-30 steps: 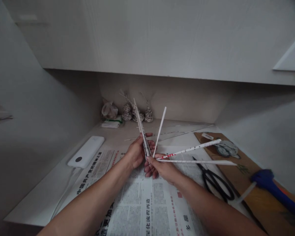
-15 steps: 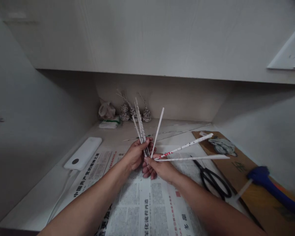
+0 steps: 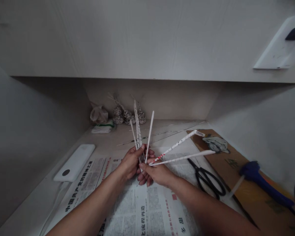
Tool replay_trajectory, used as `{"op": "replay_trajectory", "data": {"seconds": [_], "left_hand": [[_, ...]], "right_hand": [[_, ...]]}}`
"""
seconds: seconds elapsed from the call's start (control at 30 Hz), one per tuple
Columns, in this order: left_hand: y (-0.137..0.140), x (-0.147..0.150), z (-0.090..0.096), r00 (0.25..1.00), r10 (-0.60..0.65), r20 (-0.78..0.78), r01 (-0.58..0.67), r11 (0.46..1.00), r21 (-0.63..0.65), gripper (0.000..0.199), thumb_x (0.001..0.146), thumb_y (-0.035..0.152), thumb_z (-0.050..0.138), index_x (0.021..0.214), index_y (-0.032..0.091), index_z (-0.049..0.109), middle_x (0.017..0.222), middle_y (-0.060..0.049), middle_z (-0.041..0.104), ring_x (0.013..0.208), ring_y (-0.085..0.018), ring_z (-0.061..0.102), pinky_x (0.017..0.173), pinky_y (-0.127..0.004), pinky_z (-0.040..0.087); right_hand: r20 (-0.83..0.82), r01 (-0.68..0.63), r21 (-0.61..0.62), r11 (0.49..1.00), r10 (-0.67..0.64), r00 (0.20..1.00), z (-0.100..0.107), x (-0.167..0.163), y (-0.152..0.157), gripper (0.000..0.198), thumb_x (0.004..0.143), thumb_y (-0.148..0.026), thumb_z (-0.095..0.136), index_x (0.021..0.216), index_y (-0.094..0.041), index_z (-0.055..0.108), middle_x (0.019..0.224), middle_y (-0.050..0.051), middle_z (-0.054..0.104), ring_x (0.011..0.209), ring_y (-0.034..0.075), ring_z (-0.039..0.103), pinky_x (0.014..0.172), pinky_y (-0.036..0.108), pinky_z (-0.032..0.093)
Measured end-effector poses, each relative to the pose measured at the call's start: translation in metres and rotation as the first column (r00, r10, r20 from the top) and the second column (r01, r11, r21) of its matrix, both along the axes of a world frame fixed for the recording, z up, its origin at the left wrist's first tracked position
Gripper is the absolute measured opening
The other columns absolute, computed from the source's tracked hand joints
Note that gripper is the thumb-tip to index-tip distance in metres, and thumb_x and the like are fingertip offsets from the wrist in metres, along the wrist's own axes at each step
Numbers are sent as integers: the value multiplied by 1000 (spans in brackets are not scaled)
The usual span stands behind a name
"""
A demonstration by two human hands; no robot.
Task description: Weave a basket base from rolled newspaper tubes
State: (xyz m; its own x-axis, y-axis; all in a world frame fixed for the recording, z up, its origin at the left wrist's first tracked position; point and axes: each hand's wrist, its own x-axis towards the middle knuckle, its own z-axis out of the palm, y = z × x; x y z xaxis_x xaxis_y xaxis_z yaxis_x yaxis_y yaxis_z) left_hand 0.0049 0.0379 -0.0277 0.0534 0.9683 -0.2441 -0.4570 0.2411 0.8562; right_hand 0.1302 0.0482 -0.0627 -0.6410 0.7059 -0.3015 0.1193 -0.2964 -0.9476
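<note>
The left hand (image 3: 130,162) gripped thin, white, dark-flecked paper sticks (image 3: 138,129) and the right hand (image 3: 157,174) pinched their converging lower ends, above the black-printed white newspaper (image 3: 131,200)

I'm looking into a boxed-in recess. A broad, pale overhead panel (image 3: 127,42) fills the top of my view, faintly streaked, its lower edge running almost level. Beneath it I see a beige-grey back wall (image 3: 172,101), shaded most heavily just under that edge, with a left side wall (image 3: 34,131) and a right side wall (image 3: 260,114) flanking it. The pale surface (image 3: 108,141) reaches back to the wall's foot. At upper right I make out a white socket plate (image 3: 271,52) on the panel. My light is dim and grey; I can't tell its source.
</note>
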Motion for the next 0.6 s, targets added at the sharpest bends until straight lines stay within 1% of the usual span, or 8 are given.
{"op": "replay_trajectory", "data": {"seconds": [0.13, 0.2, 0.3, 0.37, 0.43, 0.5, 0.6], "left_hand": [[1, -1, -3, 999, -14, -32, 14, 1000, -1, 30, 84, 41, 63, 86, 12, 65, 70, -8, 70, 47, -15, 61, 31, -18, 34], [2, -1, -4, 1000, 9, -21, -9, 1000, -4, 28, 84, 40, 63, 85, 12, 63, 69, -8, 70, 49, -16, 63, 34, -19, 38], [2, -2, -2, 998, 40, 38, -40, 999, 3, 21, 86, 34, 62, 85, 12, 61, 73, -9, 71, 56, -18, 67, 46, -24, 49], [2, -2, 1, 997, 44, 60, -45, 999, 7, 17, 88, 29, 59, 85, 13, 59, 73, -9, 71, 57, -18, 67, 50, -25, 51], [2, -3, 3, 997, 46, 56, -46, 999, 0, 15, 89, 28, 57, 87, 13, 59, 71, -9, 71, 57, -18, 67, 49, -25, 51], [2, -3, 5, 998, 39, 53, -39, 999, -3, 14, 89, 28, 57, 88, 13, 58, 71, -8, 71, 56, -18, 67, 49, -25, 51], [2, -3, 3, 997, 22, 74, -22, 1000, 11, 16, 88, 29, 59, 87, 13, 59, 71, -8, 70, 57, -18, 67, 51, -26, 52]], "right_hand": [[26, -16, -12, 1000, 16, 1000, 4, 1, 0, 33, 86, -47, 60, 81, -14, 60, 58, 1, 67, 49, 13, 66, 38, 19, 44], [28, -36, -12, 999, 36, 999, 7, 2, 0, 29, 88, -42, 60, 83, -14, 61, 61, 1, 67, 51, 13, 66, 40, 20, 46], [-9, -62, -10, 998, 62, 998, 9, 4, 0, 23, 86, -37, 64, 87, -15, 61, 67, 2, 70, 58, 14, 69, 45, 20, 50], [-38, -66, 7, 998, 66, 997, 8, 5, 1, 24, 86, -39, 65, 88, -16, 61, 70, 2, 70, 61, 14, 70, 45, 20, 50], [-47, -65, 39, 997, 67, 997, 4, 5, 1, 28, 86, -43, 64, 89, -16, 61, 71, 3, 71, 60, 14, 70, 43, 19, 48], [-49, -64, 63, 996, 67, 997, 0, 5, 2, 32, 85, -48, 63, 90, -16, 61, 70, 3, 70, 59, 14, 69, 42, 19, 47], [-46, -62, 65, 996, 65, 997, -3, 4, 2, 38, 84, -53, 62, 90, -15, 60, 68, 3, 70, 57, 16, 69, 42, 21, 45]]}}
